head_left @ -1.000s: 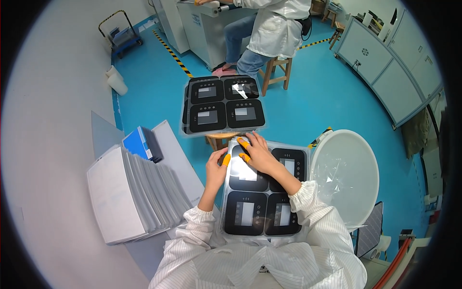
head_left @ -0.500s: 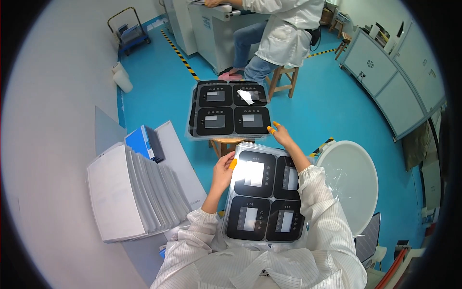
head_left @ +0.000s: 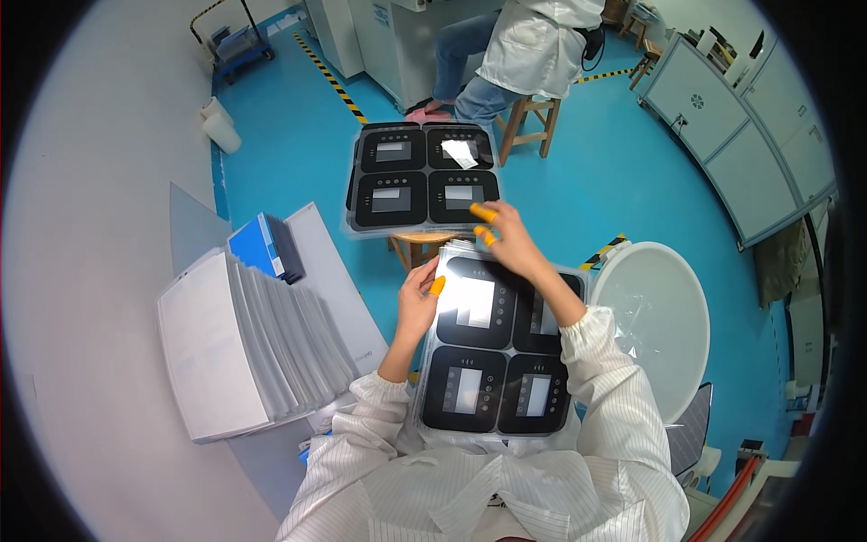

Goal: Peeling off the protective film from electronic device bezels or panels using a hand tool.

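A stack of clear sheets with black rounded panels (head_left: 467,390), each panel with a pale window and a row of small marks, rests on my lap. At its upper left edge my left hand (head_left: 418,298) grips the sheets, an orange finger cot on the thumb and the other fingers partly hidden. My right hand (head_left: 508,242), with orange finger cots on two digits, hovers over the far end of this stack with fingers apart and nothing visible in them. Just beyond it, a second stack of similar panel sheets (head_left: 390,199) lies on a wooden stool (head_left: 419,244).
White sheets (head_left: 217,352) stand stacked at left beside a blue box (head_left: 257,247). A round white tub (head_left: 664,316) is close on my right. Ahead, a person in a white coat (head_left: 533,54) sits on a wooden stool (head_left: 528,126). A trolley (head_left: 239,45) stands far left.
My right hand has left the near right corner of the far stack and come left and slightly nearer, its fingers spread. My left hand keeps its place on the lap stack's edge.
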Tool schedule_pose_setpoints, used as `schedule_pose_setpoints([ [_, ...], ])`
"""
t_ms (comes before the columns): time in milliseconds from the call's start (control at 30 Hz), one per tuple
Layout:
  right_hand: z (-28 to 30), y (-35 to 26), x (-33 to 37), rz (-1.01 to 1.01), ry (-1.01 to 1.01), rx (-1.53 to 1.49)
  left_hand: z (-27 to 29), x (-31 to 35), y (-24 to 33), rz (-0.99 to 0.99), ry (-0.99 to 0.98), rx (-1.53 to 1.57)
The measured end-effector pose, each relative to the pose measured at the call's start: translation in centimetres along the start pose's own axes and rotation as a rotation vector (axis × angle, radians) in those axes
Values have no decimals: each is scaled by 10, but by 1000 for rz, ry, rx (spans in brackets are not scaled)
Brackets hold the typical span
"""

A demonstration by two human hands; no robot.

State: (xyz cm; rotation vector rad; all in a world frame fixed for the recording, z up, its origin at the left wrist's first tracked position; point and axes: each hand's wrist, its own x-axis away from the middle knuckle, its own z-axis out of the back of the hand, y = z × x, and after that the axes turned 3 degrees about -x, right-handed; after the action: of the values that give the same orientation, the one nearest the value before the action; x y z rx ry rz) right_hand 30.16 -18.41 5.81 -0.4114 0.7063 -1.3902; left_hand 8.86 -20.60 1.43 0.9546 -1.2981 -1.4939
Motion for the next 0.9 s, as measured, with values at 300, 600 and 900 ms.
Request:
schedule_pose_setpoints([
  [300, -30, -52, 51, 233, 61, 269, -1, 0, 6, 40, -14, 381],
  [600, -25, -58, 63, 230, 138, 164, 2, 3, 9, 81, -5, 429],
  [900, -46, -46, 66, 237, 294, 302, 1, 5, 8, 62, -12, 358],
])
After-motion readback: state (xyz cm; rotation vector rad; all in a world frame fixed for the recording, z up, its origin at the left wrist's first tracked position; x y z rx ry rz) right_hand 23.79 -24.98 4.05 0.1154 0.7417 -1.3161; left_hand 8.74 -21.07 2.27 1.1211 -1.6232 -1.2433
